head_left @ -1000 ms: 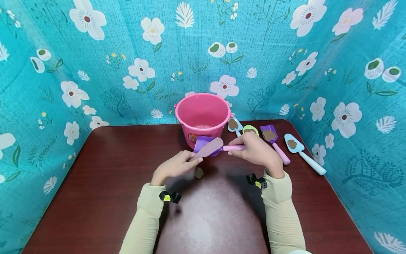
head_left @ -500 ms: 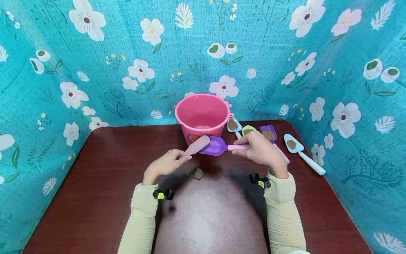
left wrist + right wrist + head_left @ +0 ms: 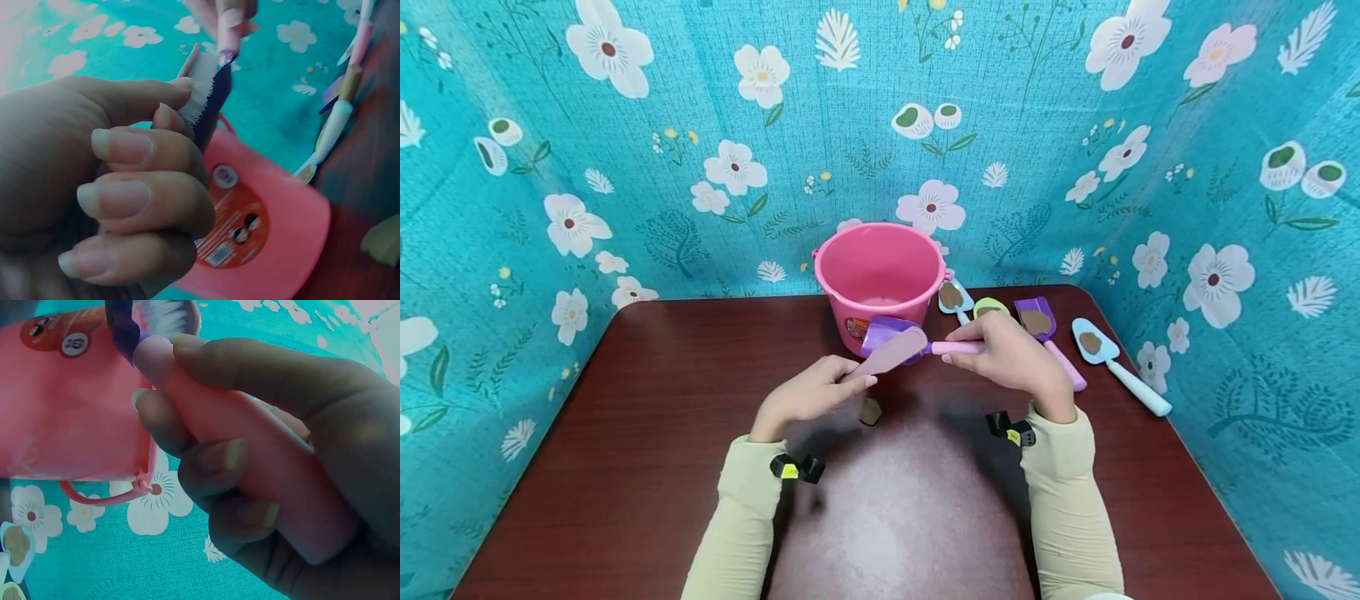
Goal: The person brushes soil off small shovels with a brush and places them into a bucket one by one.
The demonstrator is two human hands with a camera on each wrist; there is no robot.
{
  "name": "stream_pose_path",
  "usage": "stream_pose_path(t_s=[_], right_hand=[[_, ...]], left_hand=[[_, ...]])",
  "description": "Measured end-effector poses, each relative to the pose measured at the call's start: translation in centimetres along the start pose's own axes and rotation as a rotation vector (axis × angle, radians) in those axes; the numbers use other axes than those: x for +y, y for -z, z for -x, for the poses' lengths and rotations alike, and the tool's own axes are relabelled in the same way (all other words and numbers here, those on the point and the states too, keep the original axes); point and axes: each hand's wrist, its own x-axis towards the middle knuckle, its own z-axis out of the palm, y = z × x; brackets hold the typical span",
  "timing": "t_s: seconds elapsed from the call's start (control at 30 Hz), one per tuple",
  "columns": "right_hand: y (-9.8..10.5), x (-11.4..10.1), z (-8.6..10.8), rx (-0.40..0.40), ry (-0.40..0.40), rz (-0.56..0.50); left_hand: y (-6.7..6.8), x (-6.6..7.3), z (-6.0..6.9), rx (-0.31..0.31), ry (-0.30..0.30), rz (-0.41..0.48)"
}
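In the head view my left hand [image 3: 808, 390] grips a flat pink brush [image 3: 891, 350] by its handle. Its white bristles [image 3: 201, 81] face the scoop of a purple toy shovel [image 3: 877, 330] and appear to touch it in the left wrist view. My right hand [image 3: 1011, 354] holds that shovel by its pink handle [image 3: 250, 444], fingers wrapped round it. Both tools are held above the table, just before a pink bucket [image 3: 847, 298] with an orange label. The brush covers part of the scoop.
A flat brown piece [image 3: 870, 411] lies on the dark table [image 3: 647, 433] below the brush. To the right lie a light-blue shovel [image 3: 1099, 340], a purple one [image 3: 1034, 315], a green one [image 3: 990, 305] and another light-blue one [image 3: 951, 293], with brown patches. Floral cloth [image 3: 820, 183] surrounds the table.
The brush slid left across the scoop to its far end, then came back right over it. The shovel shifted slightly right, then a little back. The bucket has stayed put.
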Motion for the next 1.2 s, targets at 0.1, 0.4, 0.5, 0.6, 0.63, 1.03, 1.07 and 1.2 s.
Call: stream_pose_path(t_s=[0.1,0.4,0.5,0.6,0.63,1.03,1.07,1.2], right_hand=[[0.0,-0.1,0.0,-0.001,-0.011,0.015],[-0.2,-0.2,0.2,-0.013,-0.019,0.04],[-0.1,-0.3,0.2,-0.001,-0.019,0.059],[0.0,-0.2,0.2,0.013,-0.025,0.065],[0.0,-0.2,0.3,0.016,-0.029,0.063],[0.6,0.4,0.7,-0.003,-0.092,0.022],[0.6,0.3,0.8,-0.003,-0.087,0.019],[0.6,0.3,0.7,-0.004,-0.05,0.012]], left_hand=[[-0.6,0.2,-0.4,-0.004,-0.017,0.009],[-1.2,0.1,-0.5,0.006,0.005,-0.005],[-1.0,-0.2,-0.4,0.008,0.021,-0.007],[-0.5,-0.5,-0.3,0.013,0.023,-0.011],[-0.3,-0.6,-0.2,0.017,0.027,-0.013],[2.5,-2.0,2.0,0.149,0.151,-0.081],[2.6,-1.9,2.2,0.15,0.15,-0.07],[2.9,-1.2,2.4,0.117,0.116,0.011]])
